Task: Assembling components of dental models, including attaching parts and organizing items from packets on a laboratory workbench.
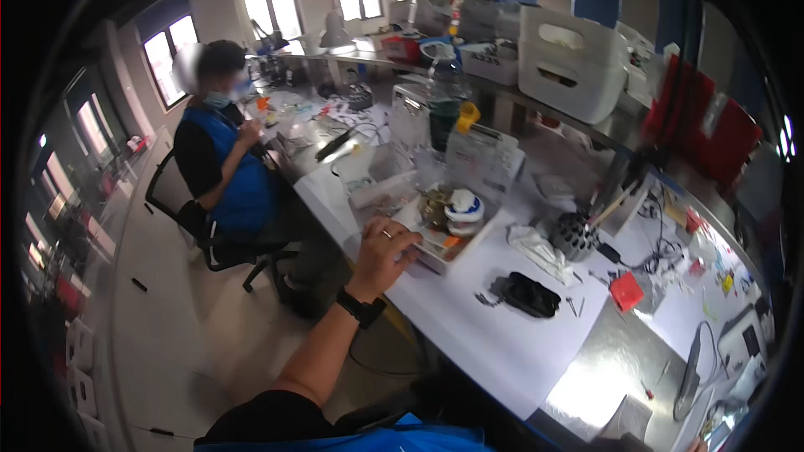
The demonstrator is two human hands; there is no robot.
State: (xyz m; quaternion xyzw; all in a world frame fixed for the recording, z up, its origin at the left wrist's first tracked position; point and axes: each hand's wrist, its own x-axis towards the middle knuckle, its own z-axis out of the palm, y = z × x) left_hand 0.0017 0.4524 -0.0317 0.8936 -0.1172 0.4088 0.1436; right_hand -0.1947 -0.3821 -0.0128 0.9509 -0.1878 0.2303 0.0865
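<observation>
My left hand (387, 253), with a ring and a black wristwatch (361, 308), reaches forward from the lower edge. Its bent fingers close over the near left edge of a shallow white tray (435, 263). In the tray stand a white tub with a blue band (464, 211), a brownish metallic-looking heap (435, 208) and clear plastic bags. An orange piece (451, 242) lies near the tray's front. Only a sliver of what appears to be my right hand (698, 445) shows at the bottom right, its fingers hidden.
On the white-covered bench lie a black pouch (529, 295), crumpled tissue (540, 253), a grey perforated holder (574, 236) and a red box (626, 292). A large dark bottle (444, 113) stands behind the tray. At left sits a masked person in a blue vest (236, 188).
</observation>
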